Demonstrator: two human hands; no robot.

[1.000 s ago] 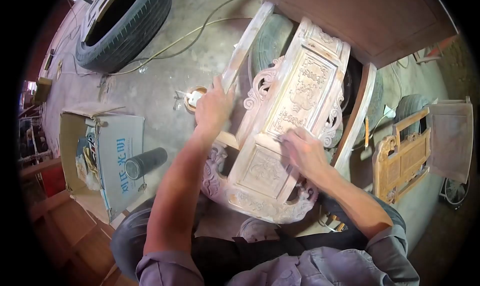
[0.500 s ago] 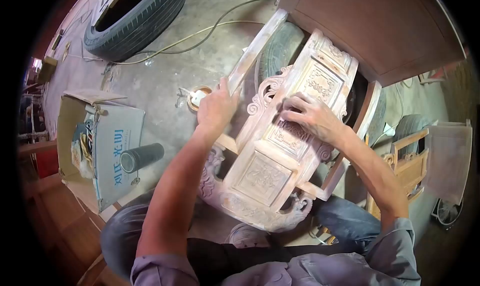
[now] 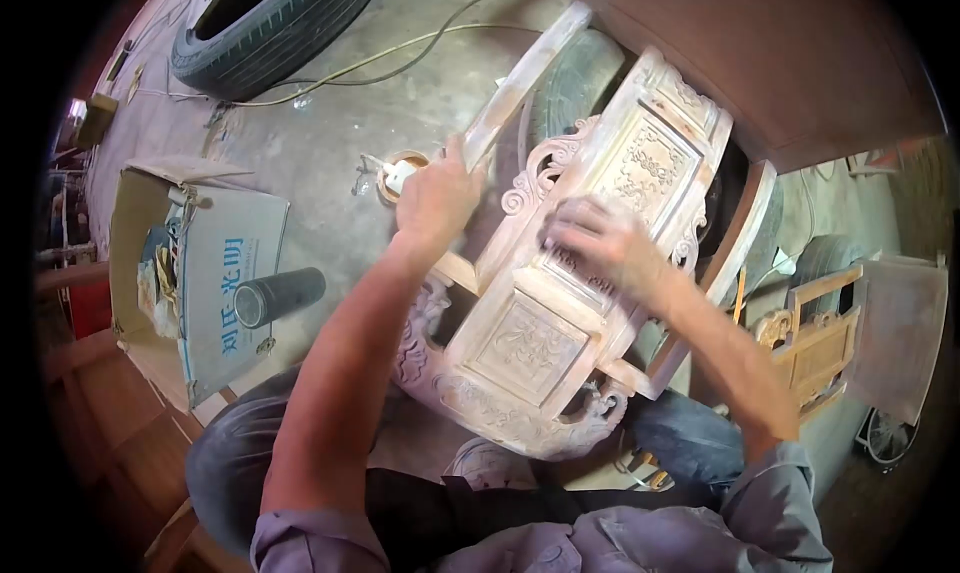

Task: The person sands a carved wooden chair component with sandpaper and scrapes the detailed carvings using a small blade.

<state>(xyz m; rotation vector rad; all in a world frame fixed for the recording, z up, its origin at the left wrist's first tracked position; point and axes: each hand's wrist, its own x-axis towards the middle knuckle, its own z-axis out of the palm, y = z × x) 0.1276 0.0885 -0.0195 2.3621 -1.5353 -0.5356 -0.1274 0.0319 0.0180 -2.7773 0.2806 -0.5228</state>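
A pale, dusty carved wooden chair (image 3: 530,343) lies tilted in front of me, its backrest of framed relief panels toward me. My left hand (image 3: 440,198) is closed around one of its long wooden rails (image 3: 520,83), on the left side. On the middle carved panel, my right hand (image 3: 605,248) presses down with curled fingers, partly smeared by motion. Whatever may be under those fingertips is hidden. Scrolled openwork (image 3: 540,173) edges the backrest between my hands.
A tyre (image 3: 575,83) is under the chair, and another tyre (image 3: 275,38) lies at the upper left. Hoses (image 3: 400,65) cross the concrete floor. Left of me are a cardboard box (image 3: 235,283) and a dark cylinder (image 3: 280,298). Another wooden chair (image 3: 825,353) is at right.
My right hand has shifted slightly left across the carved panel and is now more blurred. My left hand keeps its hold on the rail. The whole view has shifted slightly.
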